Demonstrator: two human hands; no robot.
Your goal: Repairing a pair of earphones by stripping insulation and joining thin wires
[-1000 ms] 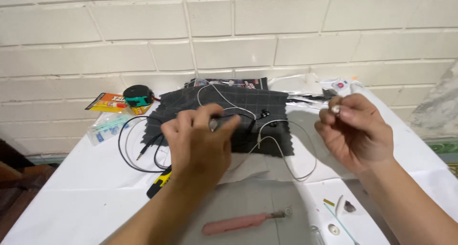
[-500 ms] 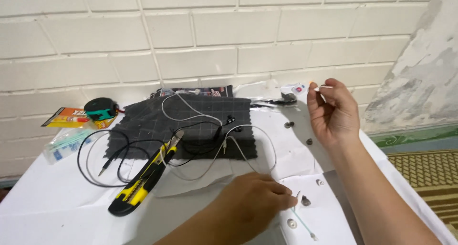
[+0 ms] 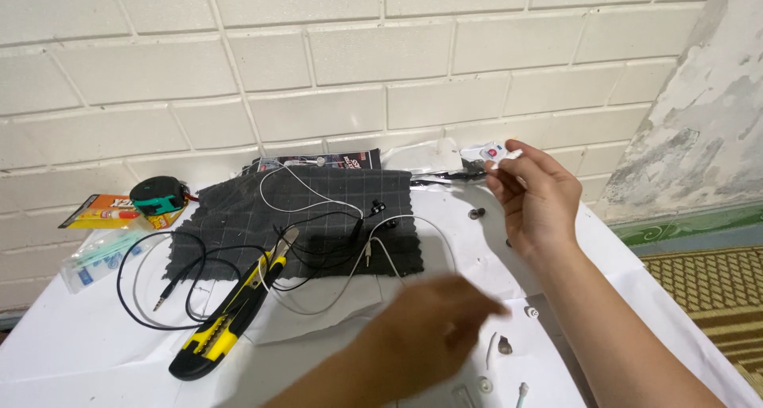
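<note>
My right hand (image 3: 534, 200) is raised over the right side of the table, its thumb and fingertips pinching a small white part (image 3: 507, 155). My left hand (image 3: 435, 331) is low at the front and blurred by motion, hovering just left of several tiny loose parts (image 3: 504, 346); what it holds, if anything, is unclear. A dark checked cloth (image 3: 318, 217) lies in the middle with white and black earphone cables (image 3: 359, 232) draped over it. A yellow and black utility knife (image 3: 229, 317) lies at the cloth's front left corner.
White sheeting covers the table (image 3: 71, 352) against a white brick wall. At the back left are a green and black tape measure (image 3: 156, 195), an orange glue packet (image 3: 103, 211) and a clear bag of swabs (image 3: 99, 253). A small dark round piece (image 3: 477, 213) lies near my right hand.
My left hand left the cloth, reached to the small parts at the front right, and now swings back leftward. The utility knife now lies exposed. My right hand stays raised.
</note>
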